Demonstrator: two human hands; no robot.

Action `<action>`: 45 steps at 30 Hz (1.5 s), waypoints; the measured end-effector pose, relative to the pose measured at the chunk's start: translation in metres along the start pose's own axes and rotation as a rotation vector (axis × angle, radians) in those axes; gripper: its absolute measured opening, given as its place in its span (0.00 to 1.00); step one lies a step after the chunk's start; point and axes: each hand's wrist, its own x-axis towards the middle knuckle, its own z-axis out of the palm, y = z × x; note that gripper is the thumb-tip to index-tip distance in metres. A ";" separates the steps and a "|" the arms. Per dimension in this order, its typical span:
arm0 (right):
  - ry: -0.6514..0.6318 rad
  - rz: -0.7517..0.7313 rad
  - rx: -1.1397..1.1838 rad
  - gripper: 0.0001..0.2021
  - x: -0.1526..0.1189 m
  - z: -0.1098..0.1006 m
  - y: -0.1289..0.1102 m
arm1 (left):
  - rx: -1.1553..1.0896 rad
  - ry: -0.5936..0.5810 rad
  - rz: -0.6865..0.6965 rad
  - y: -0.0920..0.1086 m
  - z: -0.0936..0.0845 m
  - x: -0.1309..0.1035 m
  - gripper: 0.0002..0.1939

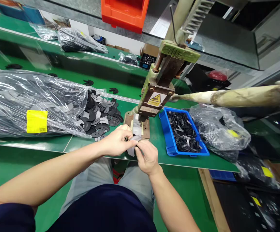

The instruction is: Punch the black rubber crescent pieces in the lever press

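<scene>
Both hands meet just in front of a hand-operated arbor press (155,93), close to the table's near edge. Between them is a grey curved plastic part (131,151). My left hand (118,140) is closed on its left side, thumb and fingers pinching. On its right side, my right hand (147,156) pinches it with curled fingers. Fingers cover much of the part, so I cannot tell whether a second small piece is held with it. Right behind the fingertips lies the press's metal fixture (137,129), under the ram.
Left, a large clear bag (57,93) spills black and grey curved parts (100,116). Right stands a blue bin (167,138) of small black pieces, beside another plastic bag (219,129). The press's long lever (231,96) reaches rightward. An orange bin (125,21) sits on the shelf above.
</scene>
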 end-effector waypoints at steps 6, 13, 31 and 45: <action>0.043 0.084 0.016 0.10 -0.002 0.004 0.001 | 0.184 0.118 0.007 0.014 0.012 -0.004 0.18; 0.125 0.230 0.103 0.07 -0.004 0.003 -0.002 | 0.121 0.046 0.059 0.014 0.009 0.002 0.23; 0.192 0.403 0.343 0.07 -0.019 -0.001 0.001 | -0.809 -0.198 -0.350 -0.006 0.026 -0.002 0.24; 0.126 0.605 0.275 0.14 0.020 -0.071 0.027 | -0.335 -0.021 -0.234 -0.052 0.053 -0.017 0.22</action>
